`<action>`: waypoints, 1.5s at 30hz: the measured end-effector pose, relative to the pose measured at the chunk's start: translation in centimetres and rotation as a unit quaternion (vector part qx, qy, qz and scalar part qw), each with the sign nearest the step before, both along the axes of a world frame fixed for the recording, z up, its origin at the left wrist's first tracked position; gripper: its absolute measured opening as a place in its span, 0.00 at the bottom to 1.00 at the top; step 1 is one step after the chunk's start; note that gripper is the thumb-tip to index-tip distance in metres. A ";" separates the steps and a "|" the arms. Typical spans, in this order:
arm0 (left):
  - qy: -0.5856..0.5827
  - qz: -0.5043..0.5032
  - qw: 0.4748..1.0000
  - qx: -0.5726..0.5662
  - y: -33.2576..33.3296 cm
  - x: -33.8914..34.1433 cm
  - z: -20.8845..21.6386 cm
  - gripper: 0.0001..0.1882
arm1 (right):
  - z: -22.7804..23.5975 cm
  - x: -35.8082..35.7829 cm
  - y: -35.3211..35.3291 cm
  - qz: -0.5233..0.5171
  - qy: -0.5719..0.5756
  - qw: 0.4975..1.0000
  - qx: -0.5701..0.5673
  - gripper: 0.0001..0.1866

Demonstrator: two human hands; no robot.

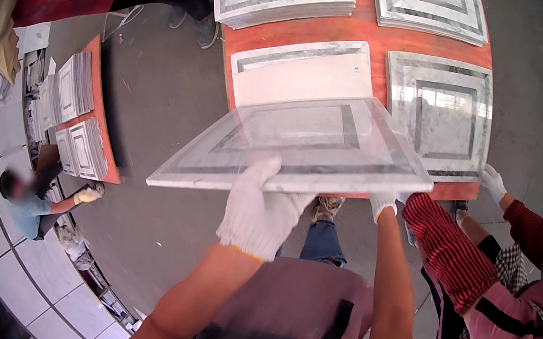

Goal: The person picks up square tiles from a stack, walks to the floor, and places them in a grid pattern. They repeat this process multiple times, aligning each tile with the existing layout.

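A white marble tile (298,138) with a grey inlaid frame is lifted and tilted in front of me, above the near-left stack. My left hand (261,210), in a white knitted glove, clamps its near edge, thumb on top and fingers underneath. At the tile's near right side my right hand (383,203), also gloved, holds it from below; the tile hides most of those fingers. Behind the raised tile, a white sheet (303,84) partly covers another framed tile (361,50) on the table.
More tile stacks stand on the red table (264,39), including one at the near right (436,117). A co-worker in striped sleeves (448,243) is close on my right, one gloved hand (494,183) at that stack. Another person (32,202) crouches left beside a second tile-laden board (103,121).
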State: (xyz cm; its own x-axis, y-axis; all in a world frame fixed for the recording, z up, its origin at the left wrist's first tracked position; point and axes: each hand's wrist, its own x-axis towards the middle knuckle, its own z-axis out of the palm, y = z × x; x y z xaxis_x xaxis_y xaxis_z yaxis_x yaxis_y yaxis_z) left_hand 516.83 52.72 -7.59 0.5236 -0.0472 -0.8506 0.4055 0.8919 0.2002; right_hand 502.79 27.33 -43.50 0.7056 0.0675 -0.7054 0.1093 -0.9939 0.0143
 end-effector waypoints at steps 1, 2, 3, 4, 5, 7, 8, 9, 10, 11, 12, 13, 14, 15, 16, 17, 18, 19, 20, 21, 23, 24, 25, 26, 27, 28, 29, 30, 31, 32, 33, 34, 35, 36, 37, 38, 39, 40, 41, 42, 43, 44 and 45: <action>0.006 0.026 0.999 0.025 0.4 -0.6 0.2 0.20 | -0.7 0.1 1.2 0.000 0.026 1.000 0.010 0.20; 0.014 0.025 0.999 0.035 0.2 -0.8 0.3 0.20 | -1.3 -0.1 1.3 -0.031 0.039 0.999 0.011 0.20; 0.033 0.029 0.998 0.050 0.1 -1.1 0.3 0.20 | -1.6 -0.7 1.2 -0.050 0.041 0.998 0.010 0.20; 0.036 0.028 0.998 0.051 0.2 -1.5 0.1 0.20 | -2.1 -0.7 1.1 -0.064 0.038 0.997 0.013 0.19; 0.042 0.023 0.998 0.049 0.2 -1.9 0.1 0.21 | -2.1 -1.0 0.9 -0.079 0.035 0.996 0.014 0.19; 0.080 0.055 0.995 0.011 0.5 -2.5 -0.1 0.22 | -2.1 -0.4 0.3 -0.109 0.021 0.993 0.029 0.19; 0.078 0.057 0.995 0.019 0.4 -2.8 -0.3 0.22 | -1.7 -0.1 0.0 -0.126 0.015 0.991 0.044 0.18; 0.072 0.059 0.995 0.025 0.4 -2.9 -0.4 0.21 | -1.3 0.4 -0.3 -0.144 0.008 0.988 0.060 0.18; 0.066 0.061 0.995 0.031 0.3 -3.0 -0.6 0.21 | -0.6 0.5 -0.7 -0.168 0.000 0.982 0.084 0.18; 0.068 0.060 0.995 0.028 0.4 -3.1 -0.6 0.20 | 0.2 0.7 -1.0 -0.198 -0.008 0.974 0.113 0.18; 0.070 0.058 0.996 0.025 0.5 -3.1 -0.6 0.20 | 1.1 0.8 -1.5 -0.228 -0.016 0.963 0.145 0.18; 0.076 0.054 0.995 0.020 0.6 -3.2 -0.6 0.19 | 2.1 0.7 -1.9 -0.262 -0.023 0.947 0.182 0.17; 0.079 0.057 0.995 0.025 0.7 -3.1 -0.5 0.19 | 3.1 0.7 -2.2 -0.296 -0.031 0.929 0.221 0.17; 0.081 0.065 0.994 0.030 0.7 -3.0 -0.4 0.19 | 4.1 0.7 -2.4 -0.323 -0.036 0.909 0.262 0.17; 0.083 0.073 0.993 0.035 0.8 -3.0 -0.2 0.19 | 5.0 0.6 -2.4 -0.346 -0.041 0.887 0.303 0.17; 0.074 0.065 0.995 0.032 1.0 -3.2 -0.1 0.19 | 6.0 0.5 -2.4 -0.365 -0.044 0.866 0.338 0.16; 0.065 0.054 0.996 0.030 1.3 -3.2 0.1 0.19 | 7.1 0.0 -2.0 -0.381 -0.045 0.846 0.371 0.16; 0.055 0.044 0.997 0.028 1.5 -3.2 0.2 0.19 | 8.0 -0.2 -1.9 -0.393 -0.045 0.829 0.395 0.16; 0.072 0.045 0.996 0.032 1.5 -3.2 0.8 0.19 | 9.0 -0.4 -1.5 -0.403 -0.044 0.812 0.421 0.16; 0.088 0.044 0.995 0.033 1.5 -3.0 1.1 0.19 | 9.7 -0.7 -1.1 -0.412 -0.044 0.798 0.438 0.16; 0.090 0.029 0.995 0.034 1.6 -3.0 1.4 0.19 | 11.1 -1.2 -0.4 -0.422 -0.045 0.777 0.465 0.15; 0.076 0.014 0.996 0.032 1.9 -3.2 1.5 0.18 | 11.6 -1.3 -0.1 -0.424 -0.048 0.768 0.478 0.15; 0.063 0.000 0.998 0.031 2.1 -3.3 1.6 0.18 | 12.1 -1.3 0.3 -0.427 -0.050 0.759 0.488 0.15; 0.069 -0.001 0.997 0.034 2.3 -3.4 1.7 0.18 | 12.5 -1.3 0.8 -0.432 -0.051 0.751 0.496 0.15; 0.076 -0.001 0.996 0.038 2.4 -3.5 1.8 0.18 | 13.0 -1.3 1.2 -0.441 -0.050 0.744 0.500 0.14; 0.083 -0.002 0.996 0.041 2.4 -3.6 1.9 0.18 | 13.5 -1.2 1.6 -0.451 -0.049 0.736 0.502 0.14; 0.079 -0.007 0.996 0.041 2.6 -3.6 2.0 0.18 | 14.6 -0.9 2.1 -0.489 -0.033 0.720 0.491 0.14; 0.075 -0.012 0.996 0.041 2.7 -3.6 2.2 0.18 | 14.9 -1.0 2.2 -0.503 -0.018 0.716 0.483 0.13; 0.072 -0.017 0.996 0.041 2.8 -3.5 2.4 0.19 | 15.2 -1.0 2.2 -0.518 -0.003 0.711 0.475 0.13; 0.071 -0.021 0.997 0.031 2.7 -3.1 2.6 0.19 | 15.3 -1.5 1.6 -0.516 0.003 0.718 0.467 0.12; 0.070 -0.026 0.997 0.020 2.6 -2.7 2.8 0.19 | 15.1 -2.2 1.1 -0.549 0.010 0.692 0.469 0.12; 0.068 -0.013 0.997 0.016 2.6 -2.9 3.0 0.19 | 14.4 -2.5 0.8 -0.569 0.026 0.669 0.476 0.11; 0.059 -0.004 0.998 0.012 2.7 -3.1 3.2 0.20 | 13.5 -3.0 0.6 -0.622 0.044 0.610 0.489 0.11; 0.051 -0.006 0.999 0.004 2.6 -2.9 3.4 0.20 | 13.3 -3.2 -0.1 -0.662 0.042 0.566 0.490 0.10; 0.044 -0.007 0.999 -0.005 2.5 -2.8 3.5 0.20 | 13.2 -3.4 -0.9 -0.700 0.036 0.518 0.490 0.10; 0.041 -0.012 0.999 -0.007 2.5 -2.7 3.4 0.21 | 13.3 -3.3 -2.1 -0.722 0.018 0.493 0.485 0.10; 0.039 -0.014 0.999 -0.012 2.4 -2.8 3.2 0.21 | 14.2 -3.4 -3.5 -0.731 -0.002 0.502 0.462 0.10; 0.036 -0.017 0.999 -0.017 2.3 -2.8 3.0 0.22 | 15.2 -3.5 -4.7 -0.739 -0.021 0.510 0.439 0.10; 0.035 -0.014 0.999 -0.021 2.3 -3.0 2.6 0.22 | 16.2 -3.6 -5.9 -0.746 -0.040 0.518 0.416 0.10; 0.037 -0.007 0.999 -0.023 2.5 -3.3 2.1 0.22 | 18.3 -3.2 -6.7 -0.731 -0.075 0.552 0.395 0.10; 0.039 0.000 0.999 -0.024 2.4 -3.5 1.7 0.23 | 20.1 -3.2 -7.5 -0.706 -0.095 0.599 0.364 0.09; 0.042 0.015 0.999 -0.025 2.0 -3.7 1.7 0.22 | 22.5 -3.0 -8.3 -0.680 -0.121 0.642 0.333 0.09; 0.040 0.031 0.998 -0.024 1.8 -3.7 1.8 0.22 | 25.7 -2.0 -8.2 -0.676 -0.109 0.662 0.305 0.09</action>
